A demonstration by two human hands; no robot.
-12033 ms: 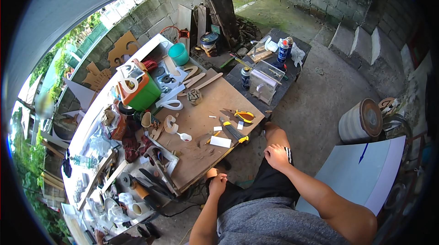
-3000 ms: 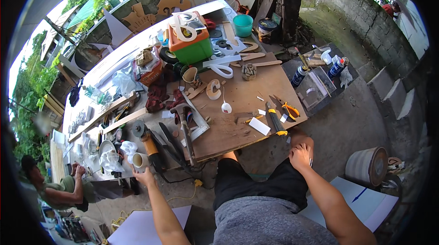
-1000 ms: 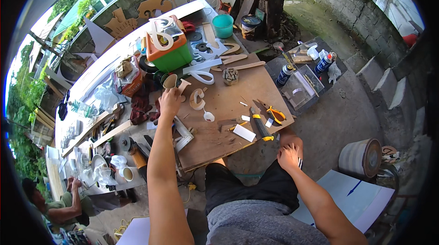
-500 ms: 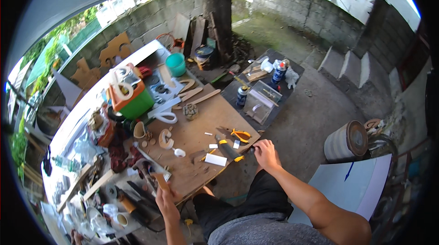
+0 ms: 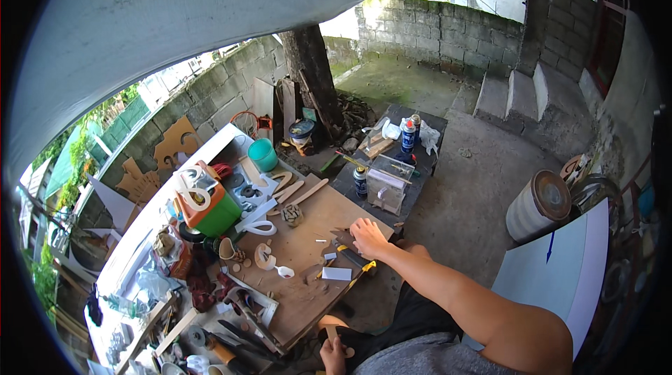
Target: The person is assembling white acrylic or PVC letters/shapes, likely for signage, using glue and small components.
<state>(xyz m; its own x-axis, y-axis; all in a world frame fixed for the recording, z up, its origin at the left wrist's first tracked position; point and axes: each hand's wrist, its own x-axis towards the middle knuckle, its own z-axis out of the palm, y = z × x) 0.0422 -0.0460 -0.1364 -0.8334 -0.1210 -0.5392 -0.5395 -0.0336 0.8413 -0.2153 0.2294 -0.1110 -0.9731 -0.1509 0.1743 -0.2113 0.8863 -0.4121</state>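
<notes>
My right hand (image 5: 367,237) lies over the near right corner of the wooden board, fingers bent around the pliers (image 5: 341,233). Only the dark jaws stick out; the orange handles are hidden under the hand. Just below it lies a black-and-yellow hand tool (image 5: 354,255), with a white rectangular piece (image 5: 337,274) beside it. Low in the view, off the table edge, my left hand (image 5: 334,357) is closed on a small flat tan piece (image 5: 331,334), apparently wood or board. A curved cut-out (image 5: 264,256) and a small white bottle-like item (image 5: 285,272) lie further left on the board.
A green-and-orange box (image 5: 213,213), a teal bucket (image 5: 262,155) and cut-out strips crowd the table's far side. Tools and scraps cover its left. Spray cans (image 5: 408,136) stand on a low dark table (image 5: 428,158). Right are a drum (image 5: 539,205) and white sheet (image 5: 553,284).
My right hand has moved from beyond the table edge onto the pliers. My left hand, with the tan piece, has come down and right, away from the table. The view has shifted.
</notes>
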